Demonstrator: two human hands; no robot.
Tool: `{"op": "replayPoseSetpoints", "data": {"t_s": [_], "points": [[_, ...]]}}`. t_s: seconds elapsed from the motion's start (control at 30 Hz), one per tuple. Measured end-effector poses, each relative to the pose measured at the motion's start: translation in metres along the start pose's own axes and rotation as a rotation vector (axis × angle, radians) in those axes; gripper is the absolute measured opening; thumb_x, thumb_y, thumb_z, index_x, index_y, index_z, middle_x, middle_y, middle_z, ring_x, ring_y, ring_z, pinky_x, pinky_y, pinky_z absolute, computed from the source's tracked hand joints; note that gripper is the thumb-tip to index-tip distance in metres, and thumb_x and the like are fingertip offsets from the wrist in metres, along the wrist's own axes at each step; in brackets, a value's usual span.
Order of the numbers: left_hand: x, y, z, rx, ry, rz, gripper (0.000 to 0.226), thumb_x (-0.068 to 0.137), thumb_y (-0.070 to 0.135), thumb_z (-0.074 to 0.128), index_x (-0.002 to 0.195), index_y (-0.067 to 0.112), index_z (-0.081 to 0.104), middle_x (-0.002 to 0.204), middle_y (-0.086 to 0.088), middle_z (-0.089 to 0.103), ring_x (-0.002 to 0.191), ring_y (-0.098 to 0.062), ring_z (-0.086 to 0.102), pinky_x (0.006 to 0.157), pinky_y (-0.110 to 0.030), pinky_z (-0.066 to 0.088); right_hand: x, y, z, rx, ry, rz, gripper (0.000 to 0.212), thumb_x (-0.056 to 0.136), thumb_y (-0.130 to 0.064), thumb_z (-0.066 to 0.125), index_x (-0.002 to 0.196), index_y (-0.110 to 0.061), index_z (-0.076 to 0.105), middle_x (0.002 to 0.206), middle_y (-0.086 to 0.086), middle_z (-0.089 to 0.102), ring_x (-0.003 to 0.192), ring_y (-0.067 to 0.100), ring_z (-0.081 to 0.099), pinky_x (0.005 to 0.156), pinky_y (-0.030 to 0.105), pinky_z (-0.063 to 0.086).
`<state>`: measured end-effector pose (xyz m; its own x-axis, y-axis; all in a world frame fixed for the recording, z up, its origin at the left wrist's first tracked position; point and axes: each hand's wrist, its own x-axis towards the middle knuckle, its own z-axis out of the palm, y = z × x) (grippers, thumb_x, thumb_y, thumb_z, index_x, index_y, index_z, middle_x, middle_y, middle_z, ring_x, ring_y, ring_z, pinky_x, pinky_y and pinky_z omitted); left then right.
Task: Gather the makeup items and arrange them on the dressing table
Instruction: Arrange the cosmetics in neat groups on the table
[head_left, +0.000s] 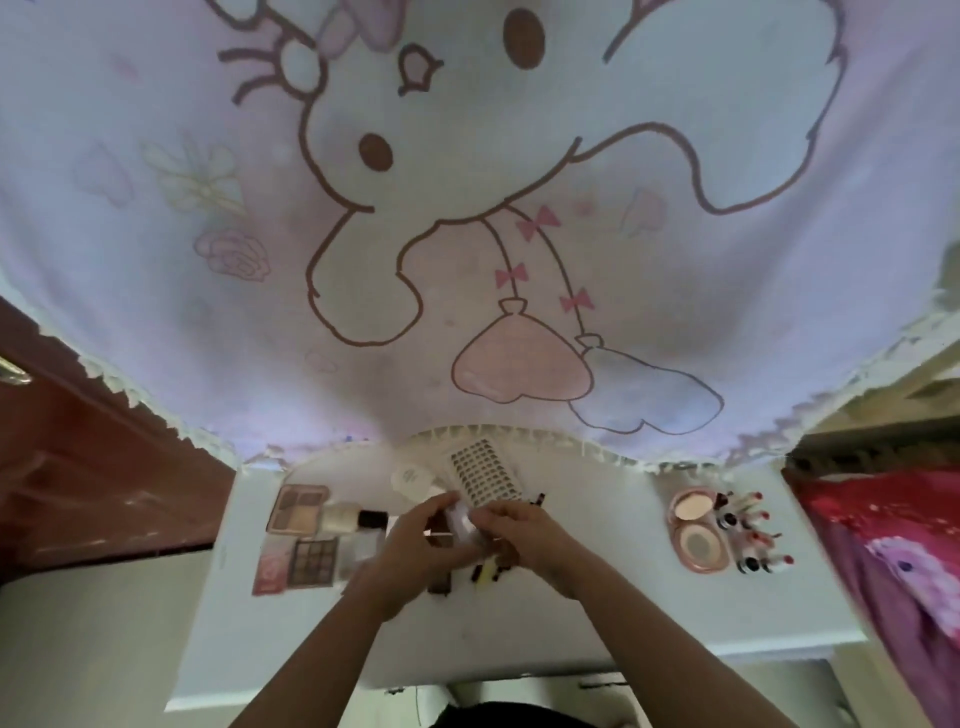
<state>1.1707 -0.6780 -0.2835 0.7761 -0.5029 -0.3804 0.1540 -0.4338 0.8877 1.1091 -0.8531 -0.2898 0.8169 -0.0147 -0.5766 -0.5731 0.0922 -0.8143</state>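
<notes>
One large cloth (467, 208) printed with a cartoon animal hangs over the back edge of the white desk (597, 623). Above the desk's middle the left hand (415, 545) and right hand (530, 535) meet, the fingers of both curled round a small pale tube (460, 519), too blurred to identify, held over a loose cluster of dark items (488, 571). Eyeshadow palettes (298, 506) and bottles (371, 525) lie near the left edge, a studded sheet (485, 470) by the back edge, and an open pink compact (696, 530) just beside a group of lipsticks (748, 530) near the right edge.
</notes>
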Motion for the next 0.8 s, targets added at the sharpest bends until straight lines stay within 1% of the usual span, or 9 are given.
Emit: {"op": "replayPoseSetpoints", "data": {"t_s": [0.1, 0.17, 0.23, 0.3, 0.37, 0.47, 0.6, 0.7, 0.8], "points": [[-0.004, 0.010, 0.021, -0.047, -0.123, -0.055, 0.078, 0.067, 0.037, 0.087, 0.135, 0.035, 0.049, 0.132, 0.010, 0.056, 0.111, -0.012, 0.061, 0.093, -0.031, 0.054, -0.023, 0.004, -0.026, 0.025, 0.010, -0.026, 0.041, 0.077, -0.045, 0.078, 0.101, -0.011, 0.073, 0.093, 0.010, 0.074, 0.085, 0.020, 0.070, 0.084, 0.037, 0.058], [-0.008, 0.020, 0.037, -0.224, -0.207, -0.123, 0.069, 0.079, 0.033, 0.078, 0.140, 0.035, 0.044, 0.137, 0.009, 0.054, 0.118, -0.014, 0.059, 0.099, -0.036, 0.050, -0.034, 0.009, -0.042, 0.033, 0.026, -0.046, 0.033, 0.082, -0.038, 0.077, 0.102, -0.012, 0.074, 0.088, 0.005, 0.075, 0.081, 0.016, 0.071, 0.079, 0.031, 0.057], [-0.011, 0.027, 0.053, -0.425, -0.210, -0.215, 0.055, 0.088, 0.039, 0.064, 0.139, 0.032, 0.045, 0.133, -0.002, 0.060, 0.118, -0.026, 0.060, 0.103, -0.046, 0.046, -0.041, 0.014, -0.054, 0.023, 0.064, -0.073, 0.032, 0.079, -0.041, 0.079, 0.102, -0.018, 0.077, 0.094, 0.005, 0.076, 0.087, 0.017, 0.071, 0.083, 0.032, 0.058], [-0.012, 0.032, 0.066, -0.497, -0.204, -0.269, 0.050, 0.092, 0.053, 0.049, 0.135, 0.027, 0.050, 0.123, -0.013, 0.065, 0.108, -0.034, 0.062, 0.093, -0.047, 0.047, -0.050, 0.015, -0.063, -0.019, 0.099, -0.114, 0.030, 0.074, -0.045, 0.080, 0.098, -0.026, 0.078, 0.100, 0.003, 0.076, 0.096, 0.020, 0.071, 0.088, 0.034, 0.058], [-0.012, 0.036, 0.076, -0.463, -0.246, -0.289, 0.052, 0.096, 0.060, 0.033, 0.134, 0.029, 0.050, 0.120, -0.013, 0.066, 0.094, -0.026, 0.062, 0.073, -0.036, 0.044, -0.056, 0.013, -0.070, -0.128, 0.109, -0.163, 0.031, 0.074, -0.046, 0.080, 0.102, -0.031, 0.076, 0.105, -0.003, 0.074, 0.101, 0.015, 0.069, 0.092, 0.034, 0.057], [-0.008, 0.040, 0.087, -0.496, -0.223, -0.288, 0.047, 0.099, 0.054, 0.034, 0.135, 0.026, 0.047, 0.119, -0.013, 0.067, 0.086, -0.024, 0.059, 0.064, -0.032, 0.039, -0.061, 0.011, -0.077, -0.283, 0.085, -0.232, 0.045, 0.075, -0.043, 0.080, 0.117, -0.028, 0.071, 0.111, -0.009, 0.071, 0.102, 0.006, 0.067, 0.094, 0.031, 0.056], [-0.001, 0.046, 0.096, -0.515, -0.232, -0.266, 0.052, 0.099, 0.056, 0.023, 0.130, 0.024, 0.051, 0.120, -0.016, 0.067, 0.084, -0.023, 0.059, 0.065, -0.032, 0.036, -0.063, 0.009, -0.082, -0.443, 0.096, -0.319, 0.064, 0.065, -0.060, 0.079, 0.121, -0.031, 0.066, 0.109, -0.014, 0.068, 0.094, 0.004, 0.067, 0.086, 0.029, 0.058], [0.002, 0.049, 0.098, -0.464, -0.250, -0.249, 0.060, 0.095, 0.063, 0.020, 0.126, 0.023, 0.053, 0.116, -0.024, 0.065, 0.084, -0.028, 0.049, 0.065, -0.034, 0.038, -0.066, 0.004, -0.085, -0.541, 0.140, -0.376, 0.067, 0.060, -0.064, 0.080, 0.117, -0.032, 0.066, 0.106, -0.015, 0.065, 0.090, 0.004, 0.063, 0.080, 0.025, 0.058], [0.005, 0.053, 0.096, -0.426, -0.257, -0.256, 0.059, 0.094, 0.061, 0.019, 0.127, 0.024, 0.051, 0.113, -0.018, 0.068, 0.085, -0.029, 0.056, 0.064, -0.034, 0.042, -0.068, 0.002, -0.088, -0.654, 0.162, -0.471, 0.065, 0.060, -0.066, 0.078, 0.112, -0.030, 0.066, 0.099, -0.014, 0.061, 0.086, 0.006, 0.060, 0.077, 0.026, 0.056]]}}
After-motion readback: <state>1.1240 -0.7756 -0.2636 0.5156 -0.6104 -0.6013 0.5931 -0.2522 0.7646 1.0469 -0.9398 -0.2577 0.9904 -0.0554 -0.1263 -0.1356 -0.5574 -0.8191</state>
